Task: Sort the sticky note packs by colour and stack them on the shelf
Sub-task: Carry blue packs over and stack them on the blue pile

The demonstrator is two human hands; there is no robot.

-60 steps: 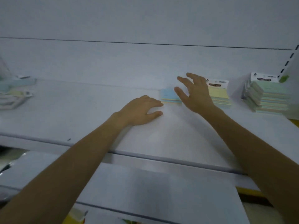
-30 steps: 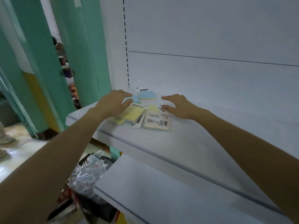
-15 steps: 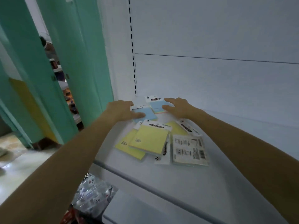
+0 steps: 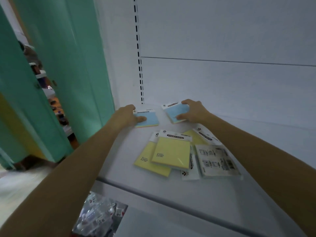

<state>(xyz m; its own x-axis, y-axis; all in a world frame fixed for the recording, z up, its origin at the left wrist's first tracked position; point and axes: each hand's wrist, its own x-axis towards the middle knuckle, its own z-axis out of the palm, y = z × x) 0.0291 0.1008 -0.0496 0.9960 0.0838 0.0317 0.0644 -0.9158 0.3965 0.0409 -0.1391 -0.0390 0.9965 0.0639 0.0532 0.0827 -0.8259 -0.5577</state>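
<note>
Two blue sticky note packs lie at the back left corner of the white shelf (image 4: 213, 194). My left hand (image 4: 127, 115) grips the left blue pack (image 4: 150, 118) with the thumb on top. My right hand (image 4: 194, 111) grips the right blue pack (image 4: 177, 111), fingers over its far edge and thumb on its near edge. Nearer to me lies a loose pile: two yellow packs (image 4: 171, 153) overlapping, a third yellow pack (image 4: 196, 136) partly under them, and one pack turned face down (image 4: 217, 159) showing its printed back.
The shelf's slotted upright (image 4: 139, 74) and white back panel (image 4: 222, 82) stand right behind the blue packs. A teal door or wall (image 4: 77, 65) is to the left. A bag of small packaged goods (image 4: 99, 218) lies on the lower shelf.
My view swung from the shelf's right end to its left end. Both hands reached past the yellow pile and closed on the two blue packs.
</note>
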